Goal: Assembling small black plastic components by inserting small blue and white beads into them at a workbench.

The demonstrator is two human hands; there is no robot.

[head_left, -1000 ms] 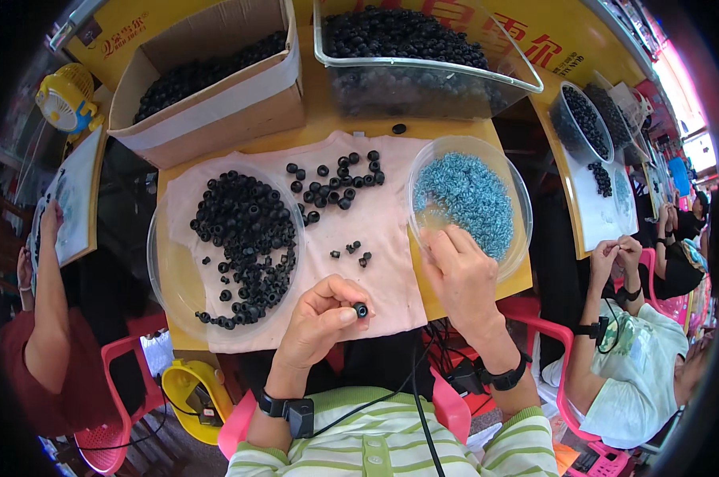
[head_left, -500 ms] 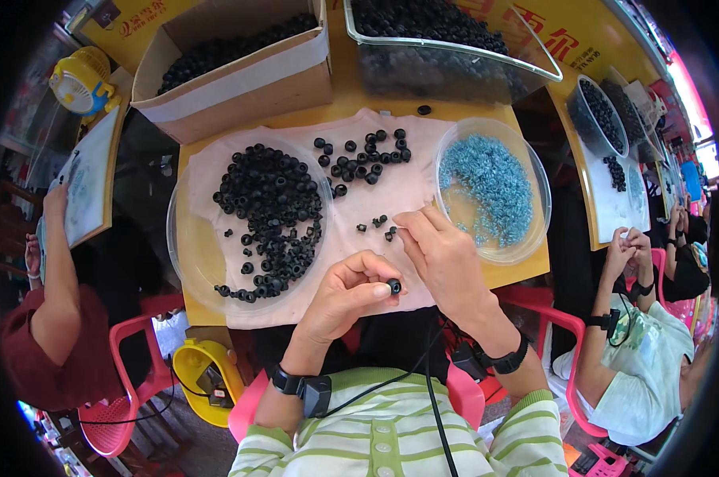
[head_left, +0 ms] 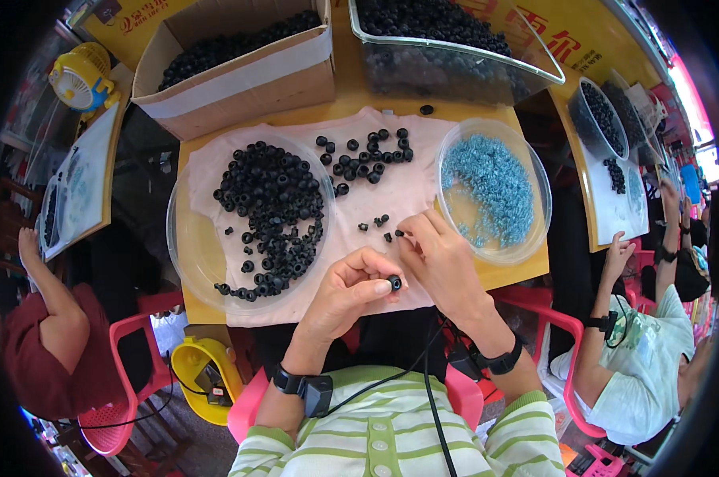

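Between the thumb and fingers of my left hand (head_left: 345,294) is a round black bead-like part (head_left: 394,282) with a hole facing up. My right hand (head_left: 440,258) is just beside it, a small black plug-like piece (head_left: 400,233) pinched at its fingertips. A few similar small black pieces (head_left: 381,219) lie on the pink cloth (head_left: 359,270) in front of that hand. Farther back on the cloth sits a loose group of round black parts (head_left: 362,170). A clear round tray (head_left: 191,266) to the left holds many round and small black pieces.
On the right stands a clear round tray (head_left: 547,191) of pale blue clear pieces (head_left: 494,187). A cardboard box (head_left: 240,91) and a clear plastic bin (head_left: 439,75), both full of black parts, line the back of the table. Other people sit at tables on both sides.
My right fingertips have taken hold of one of the small black pieces from the cloth. My left hand keeps the round black part in nearly the same place.
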